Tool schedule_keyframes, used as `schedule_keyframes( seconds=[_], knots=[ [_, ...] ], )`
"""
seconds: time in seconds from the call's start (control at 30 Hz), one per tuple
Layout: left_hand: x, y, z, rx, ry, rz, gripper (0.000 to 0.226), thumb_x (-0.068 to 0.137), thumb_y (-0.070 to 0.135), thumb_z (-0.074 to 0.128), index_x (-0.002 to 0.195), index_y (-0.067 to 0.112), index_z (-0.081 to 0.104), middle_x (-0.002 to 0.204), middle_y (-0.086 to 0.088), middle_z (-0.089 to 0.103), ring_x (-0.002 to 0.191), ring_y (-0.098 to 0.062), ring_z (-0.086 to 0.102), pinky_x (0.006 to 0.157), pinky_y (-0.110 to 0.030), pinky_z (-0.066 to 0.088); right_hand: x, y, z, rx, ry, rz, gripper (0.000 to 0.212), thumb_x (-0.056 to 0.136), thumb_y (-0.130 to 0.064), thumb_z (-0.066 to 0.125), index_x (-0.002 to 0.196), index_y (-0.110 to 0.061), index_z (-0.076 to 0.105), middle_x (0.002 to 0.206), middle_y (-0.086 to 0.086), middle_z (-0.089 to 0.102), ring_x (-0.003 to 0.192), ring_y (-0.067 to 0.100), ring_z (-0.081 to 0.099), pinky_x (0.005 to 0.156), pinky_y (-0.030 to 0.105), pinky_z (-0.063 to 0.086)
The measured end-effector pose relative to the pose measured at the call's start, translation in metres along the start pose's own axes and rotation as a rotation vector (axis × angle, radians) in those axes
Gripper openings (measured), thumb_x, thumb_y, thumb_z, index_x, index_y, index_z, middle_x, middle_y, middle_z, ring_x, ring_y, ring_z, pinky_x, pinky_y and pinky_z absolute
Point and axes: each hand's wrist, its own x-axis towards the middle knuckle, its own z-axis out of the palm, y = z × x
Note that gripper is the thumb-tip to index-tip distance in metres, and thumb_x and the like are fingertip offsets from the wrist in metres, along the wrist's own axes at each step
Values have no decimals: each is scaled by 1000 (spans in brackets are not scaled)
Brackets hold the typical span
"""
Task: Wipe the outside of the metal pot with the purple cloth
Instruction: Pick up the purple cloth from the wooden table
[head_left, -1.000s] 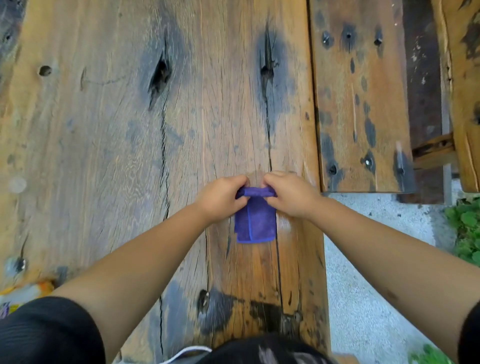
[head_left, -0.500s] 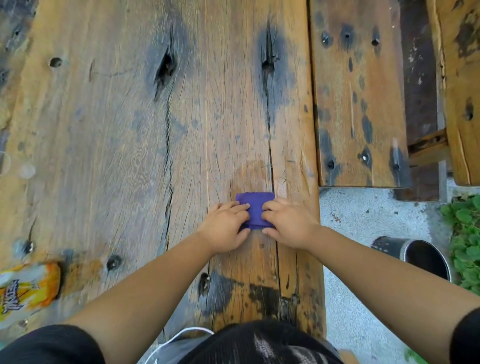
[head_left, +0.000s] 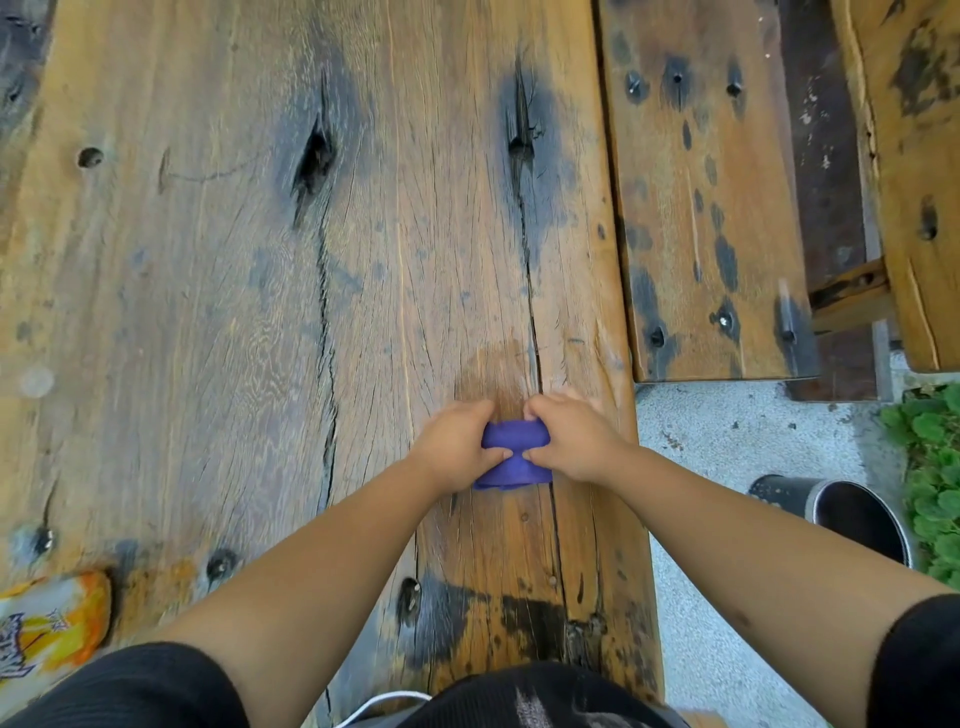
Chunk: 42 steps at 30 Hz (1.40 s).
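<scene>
The purple cloth (head_left: 511, 454) lies folded small on the wooden table (head_left: 260, 260), near its right edge. My left hand (head_left: 454, 447) grips the cloth's left side and my right hand (head_left: 569, 441) grips its right side, thumbs meeting over the middle. The metal pot (head_left: 852, 514) stands on the concrete ground to the right of the table, below table level, its dark open mouth facing up; my right forearm hides part of it. A damp round mark on the wood shows just beyond the cloth.
An orange snack packet (head_left: 47, 623) lies at the table's near left edge. A lower wooden bench (head_left: 701, 208) runs at the upper right. Green plants (head_left: 930, 467) grow beside the pot. Grey concrete ground (head_left: 727, 441) lies right of the table.
Both hands have bunched the cloth together and shifted their grip from pressing it flat to pinching its sides. The view has drifted slightly, and the pot came into sight at the right.
</scene>
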Motion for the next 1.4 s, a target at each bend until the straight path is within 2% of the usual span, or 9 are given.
schedule_keyframes(
  seconds=[0.07,0.2,0.3,0.47,0.6,0.87,1.0,1.17,1.4],
  knots=[
    [-10,2,-4,-255,-6,-31,28,81,29,72,87,16,47,81,1,59,75,-18,56,64,-27,44,-10,-2,-1,280,-10,11,27,74,-19,68,85,-25,44,78,-6,56,77,18,54,59,24,36],
    [-31,20,-18,-678,59,-83,29,82,15,75,84,17,46,74,4,53,62,-8,46,54,-17,39,-40,-16,-7,749,106,67,27,77,-8,69,92,-22,51,81,-1,59,70,7,56,63,25,46],
    [-49,40,-31,-917,29,-76,28,84,14,75,92,15,47,82,-1,58,72,-11,54,63,-24,47,-66,-34,-14,920,248,103,30,78,-8,68,100,-21,54,90,0,62,72,-1,60,65,18,49],
    [-82,76,-45,-1139,-188,-12,48,78,19,78,121,12,58,112,-9,70,100,-23,68,86,-39,56,-125,-51,-18,1142,408,133,36,86,-1,65,119,-12,53,115,12,67,104,25,65,90,42,54],
    [-106,105,-41,-1042,-154,90,20,87,9,72,104,9,62,95,-3,73,89,-17,68,75,-27,55,-176,-56,-10,1245,573,154,39,87,2,64,123,-12,54,116,12,66,104,24,66,88,43,55],
    [-136,166,7,-952,-372,157,25,86,6,73,102,15,56,89,-2,69,75,-15,69,60,-32,57,-273,-45,28,1289,945,286,38,72,-22,69,109,-20,62,110,6,65,96,19,66,85,45,53],
    [-151,201,44,-862,-438,180,26,87,-2,68,103,13,55,96,-8,68,80,-20,68,69,-42,59,-319,-27,57,1363,1108,375,35,72,-22,71,106,-22,64,108,10,67,93,22,66,83,44,53],
    [-169,250,94,-788,-470,205,26,86,-7,67,107,5,56,98,-15,67,79,-22,65,66,-33,57,-373,6,90,1585,1202,364,29,89,-1,65,116,-10,59,106,14,72,91,25,71,72,35,56],
    [-180,332,176,-713,-489,169,25,88,-5,66,109,1,54,102,-20,64,86,-27,64,71,-42,56,-445,79,111,1631,1215,329,51,81,9,69,124,-14,52,107,18,72,97,32,70,83,44,56]
  ],
)
